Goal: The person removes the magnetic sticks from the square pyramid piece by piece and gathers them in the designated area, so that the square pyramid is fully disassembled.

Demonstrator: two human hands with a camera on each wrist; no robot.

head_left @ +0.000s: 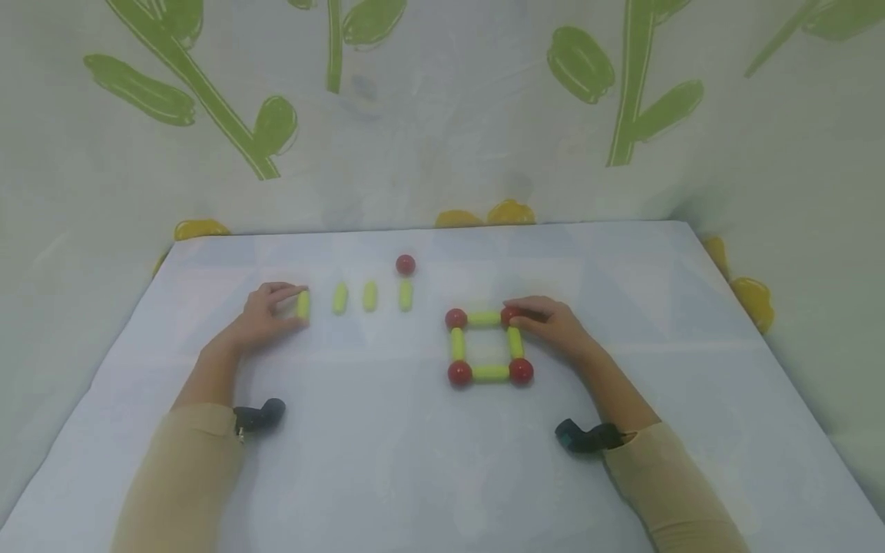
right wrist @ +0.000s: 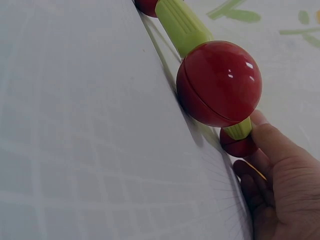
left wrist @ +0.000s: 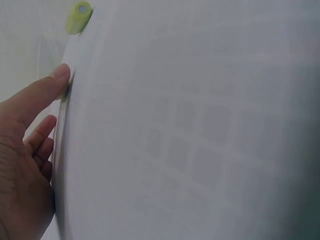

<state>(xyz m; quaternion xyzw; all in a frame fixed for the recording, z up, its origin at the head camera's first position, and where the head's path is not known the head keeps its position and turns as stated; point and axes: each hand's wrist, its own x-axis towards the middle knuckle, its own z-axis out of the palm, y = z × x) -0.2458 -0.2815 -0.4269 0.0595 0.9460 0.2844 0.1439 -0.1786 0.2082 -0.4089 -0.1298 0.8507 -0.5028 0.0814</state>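
On the left of the table, my left hand [head_left: 266, 313] holds a yellow-green rod [head_left: 303, 305] by its two ends, between thumb and fingertips. In the left wrist view the thumb [left wrist: 42, 92] hides most of that rod. Farther right, a square of yellow-green rods [head_left: 490, 373] with red balls [head_left: 521, 372] at its corners lies flat. My right hand [head_left: 553, 326] pinches the red ball [head_left: 509, 316] at its far right corner. A near corner ball [right wrist: 220, 82] looms large in the right wrist view, with the right hand [right wrist: 292, 185] behind it.
Three loose yellow-green rods [head_left: 340, 298] stand in a row between the left hand and the square. A single red ball [head_left: 406, 265] lies just beyond the rightmost one. The white table [head_left: 387, 461] ends at a leaf-patterned backdrop [head_left: 442, 138].
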